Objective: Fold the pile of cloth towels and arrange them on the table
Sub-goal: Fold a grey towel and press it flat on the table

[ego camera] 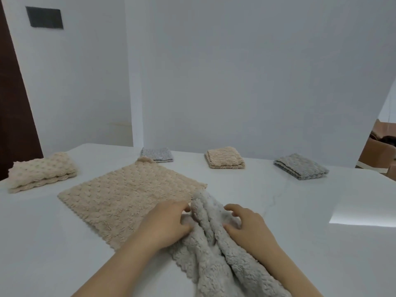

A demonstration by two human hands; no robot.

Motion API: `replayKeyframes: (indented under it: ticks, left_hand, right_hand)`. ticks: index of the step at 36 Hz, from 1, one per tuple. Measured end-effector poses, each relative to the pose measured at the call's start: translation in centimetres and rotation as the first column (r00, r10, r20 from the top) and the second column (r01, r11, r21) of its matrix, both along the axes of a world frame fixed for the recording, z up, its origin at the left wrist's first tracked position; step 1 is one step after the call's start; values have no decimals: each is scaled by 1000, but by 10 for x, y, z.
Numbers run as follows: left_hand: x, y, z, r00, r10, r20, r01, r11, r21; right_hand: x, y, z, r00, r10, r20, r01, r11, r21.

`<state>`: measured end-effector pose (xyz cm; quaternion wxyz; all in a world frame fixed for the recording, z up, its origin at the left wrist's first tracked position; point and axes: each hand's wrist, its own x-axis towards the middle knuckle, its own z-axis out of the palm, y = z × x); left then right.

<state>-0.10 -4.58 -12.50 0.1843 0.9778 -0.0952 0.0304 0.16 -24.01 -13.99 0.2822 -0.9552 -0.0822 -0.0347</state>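
We grip the bunched grey towel (216, 260) at the near side of the tabletop (300, 211), with the left hand (169, 224) and right hand (246, 226) both curled into its folds. Best we draw them apart and lay it flat, clear of the open beige towel (128, 200), before folding.

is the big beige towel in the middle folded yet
No, the beige towel lies spread flat and open on the table, while the left hand and right hand hold the bunched grey towel.
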Motion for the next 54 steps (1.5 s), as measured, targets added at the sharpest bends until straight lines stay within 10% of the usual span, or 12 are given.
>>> replayKeyframes:
  ticks: [8, 17, 25, 36, 42, 54]
  left_hand:
    - [1, -1, 2, 985, -28, -168, 29, 1000, -1]
    - [5, 15, 13, 960, 169, 222, -143, 982, -126]
    - [7, 23, 5, 964, 263, -38, -260, 962, 79]
    - [6, 36, 29, 946, 167, -277, -313, 689, -654]
    - [5, 44, 20, 950, 85, -299, -181, 934, -308]
    - [10, 68, 30, 943, 317, 105, -229, 842, -488]
  right_hand:
    - [-3, -10, 15, 977, 138, -160, -146, 989, -35]
    - [-12, -41, 43, 883, 131, -451, -124, 991, 45]
    - [-1, -16, 11, 992, -125, -22, 121, 983, -139]
    - [7, -9, 6, 990, 87, -115, -94, 994, -58]
    - [4, -5, 13, 972, 124, -202, -143, 986, -84]
    - [6, -15, 29, 993, -70, 91, 68, 997, 25]
